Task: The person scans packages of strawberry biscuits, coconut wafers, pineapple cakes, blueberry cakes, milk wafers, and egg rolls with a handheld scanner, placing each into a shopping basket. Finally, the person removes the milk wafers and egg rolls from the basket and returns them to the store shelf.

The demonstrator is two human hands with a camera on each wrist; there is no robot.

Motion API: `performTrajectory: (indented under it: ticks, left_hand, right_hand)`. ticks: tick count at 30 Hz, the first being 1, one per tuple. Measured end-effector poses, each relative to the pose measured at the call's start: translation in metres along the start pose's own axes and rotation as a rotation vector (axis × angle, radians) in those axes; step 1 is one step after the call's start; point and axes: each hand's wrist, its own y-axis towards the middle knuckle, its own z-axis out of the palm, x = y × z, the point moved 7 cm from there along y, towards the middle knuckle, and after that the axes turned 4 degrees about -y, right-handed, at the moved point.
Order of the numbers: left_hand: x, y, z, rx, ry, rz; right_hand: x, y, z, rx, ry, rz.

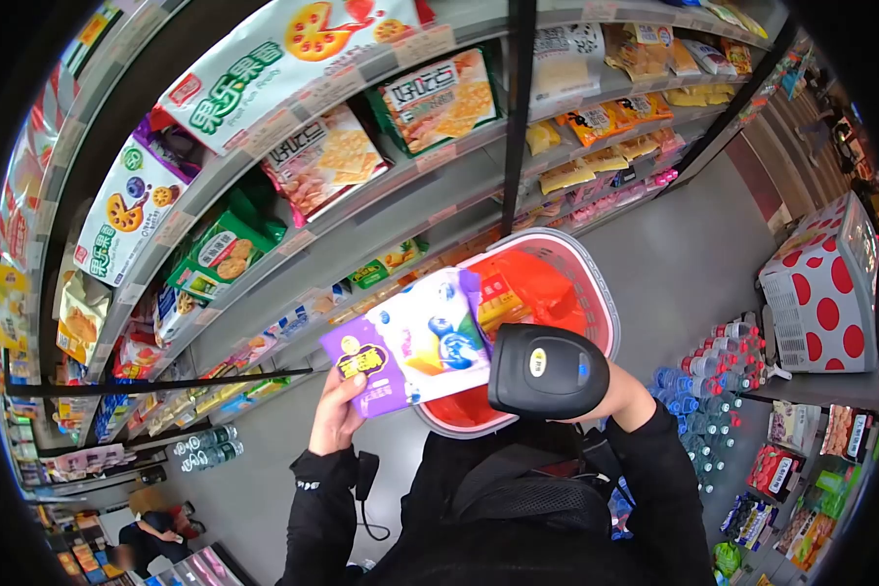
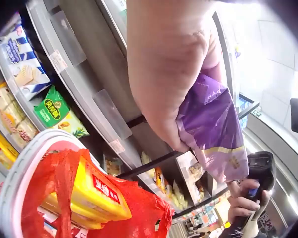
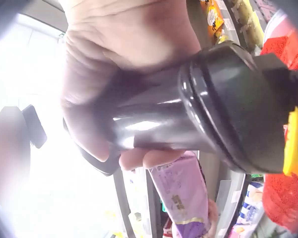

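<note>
A purple and white snack bag [image 1: 415, 347] with blueberry pictures is pinched at its lower left corner by my left hand [image 1: 340, 405]. In the left wrist view, the left hand [image 2: 171, 74] grips the purple bag [image 2: 211, 124] by its edge. My right hand [image 3: 124, 44] has its fingers curled round the handle of a black scanner [image 3: 154, 109]; in the head view the scanner's head [image 1: 547, 371] hides most of that hand. The scanner is beside the bag's right edge. Beneath both is a basket [image 1: 606, 293] with a red plastic bag [image 1: 557, 283] and yellow packs [image 2: 102, 193] inside.
Shelves of packaged snacks [image 1: 439, 98] curve along the left and far side. Bottled drinks [image 1: 703, 400] stand on the floor at right, near a red-dotted box [image 1: 820, 293]. More packs [image 1: 776, 469] lie at the lower right. A person [image 1: 151, 537] is at the lower left.
</note>
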Motion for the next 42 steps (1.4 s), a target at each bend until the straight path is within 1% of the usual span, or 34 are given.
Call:
performTrajectory:
  ticks: [1, 2, 3, 5, 7, 9, 10, 11, 12, 13, 14, 15, 17, 18, 19, 21, 22, 24, 25, 27, 28, 29, 30, 31, 33, 34, 35, 36, 37, 39, 42]
  left_hand:
    - [-0.003, 0.007, -0.002, 0.028, -0.010, -0.001]
    - [-0.006, 0.014, -0.006, 0.037, -0.024, -0.006]
    - [-0.008, 0.020, -0.011, 0.045, -0.039, -0.012]
    - [-0.013, 0.030, -0.021, 0.079, -0.016, 0.003]
    - [-0.012, 0.040, -0.032, 0.108, 0.008, 0.016]
    - [-0.004, 0.050, -0.045, 0.146, -0.238, -0.036]
    - [0.004, 0.059, -0.058, 0.121, -0.216, -0.082]
    - [0.013, 0.065, -0.070, 0.064, -0.278, -0.149]
    - [0.005, 0.061, -0.059, -0.033, -0.199, -0.128]
    - [-0.005, 0.055, -0.051, -0.129, -0.120, -0.108]
    - [-0.001, 0.065, -0.061, 0.054, -0.145, -0.077]
    - [-0.002, 0.070, -0.061, 0.077, -0.256, -0.131]
    - [-0.013, 0.065, -0.037, 0.396, -0.418, -0.136]
    - [-0.035, 0.056, -0.019, 0.142, -0.257, 0.065]
    - [-0.040, 0.056, -0.023, 0.151, -0.243, 0.065]
    - [-0.070, 0.040, -0.001, 0.087, -0.201, 0.090]
    - [-0.071, 0.041, -0.010, 0.083, -0.193, 0.076]
    - [-0.069, 0.045, -0.019, 0.325, -0.294, -0.056]
    - [-0.070, 0.051, -0.028, 0.329, -0.291, -0.063]
    - [-0.071, 0.050, -0.024, 0.631, -0.350, -0.139]
    - [-0.073, 0.050, -0.027, 0.633, -0.351, -0.147]
    - [-0.073, 0.051, -0.030, 0.595, -0.336, -0.175]
    - [-0.074, 0.051, -0.031, 0.557, -0.318, -0.203]
    - [-0.078, 0.048, -0.026, 0.558, -0.318, -0.208]
    - [-0.083, 0.045, -0.029, 0.355, -0.263, -0.200]
    - [-0.080, 0.044, -0.029, 0.358, -0.263, -0.205]
    - [-0.080, 0.045, -0.034, 0.321, -0.291, -0.165]
    - [-0.080, 0.046, -0.038, 0.282, -0.320, -0.122]
    - [-0.074, 0.049, -0.041, 0.284, -0.322, -0.122]
    - [-0.071, 0.051, -0.038, 0.431, -0.425, -0.078]
    - [-0.074, 0.045, -0.042, 0.400, -0.407, -0.077]
  right_hand:
    - [0.002, 0.004, 0.002, -0.031, -0.087, -0.064]
    - [-0.008, 0.007, 0.006, -0.030, 0.018, 0.004]
    - [-0.006, 0.012, 0.008, -0.017, -0.026, -0.018]
    - [-0.009, 0.019, 0.014, -0.071, 0.038, -0.011]
    - [0.001, 0.027, 0.027, -0.073, 0.066, -0.016]
    - [0.012, 0.038, 0.040, -0.076, 0.102, -0.024]
    - [0.016, 0.044, 0.052, 0.001, 0.143, 0.012]
    - [0.018, 0.049, 0.063, 0.074, 0.183, 0.046]
    - [0.024, 0.054, 0.069, 0.112, 0.070, -0.023]
    - [0.024, 0.056, 0.077, 0.129, 0.107, -0.019]
    - [0.031, 0.060, 0.080, 0.141, 0.070, -0.079]
    - [0.040, 0.064, 0.081, 0.152, 0.033, -0.137]
    - [0.047, 0.070, 0.080, 0.076, 0.040, -0.092]
    - [0.048, 0.073, 0.081, 0.079, 0.045, -0.131]
    - [0.046, 0.073, 0.082, 0.062, 0.020, -0.135]
    - [0.049, 0.077, 0.085, 0.017, 0.038, -0.091]
    - [0.047, 0.081, 0.090, 0.043, 0.057, -0.048]
    - [0.041, 0.088, 0.101, 0.069, 0.110, 0.040]
    - [0.040, 0.093, 0.105, 0.061, 0.111, 0.041]
    - [0.028, 0.099, 0.114, 0.060, 0.150, 0.203]
    - [0.022, 0.103, 0.119, 0.058, 0.114, 0.192]
    - [0.019, 0.106, 0.122, 0.052, 0.114, 0.195]
    - [0.012, 0.107, 0.128, 0.089, 0.185, 0.281]
    - [0.007, 0.108, 0.135, 0.127, 0.256, 0.365]
    - [0.009, 0.112, 0.139, 0.076, 0.299, 0.350]
    - [0.007, 0.114, 0.142, 0.104, 0.330, 0.399]
    - [0.005, 0.114, 0.146, 0.133, 0.358, 0.447]
    - [0.005, 0.116, 0.148, 0.115, 0.369, 0.432]
    - [0.006, 0.118, 0.149, 0.115, 0.366, 0.433]
    - [0.007, 0.122, 0.152, 0.118, 0.405, 0.476]
    - [0.007, 0.128, 0.155, 0.130, 0.431, 0.451]
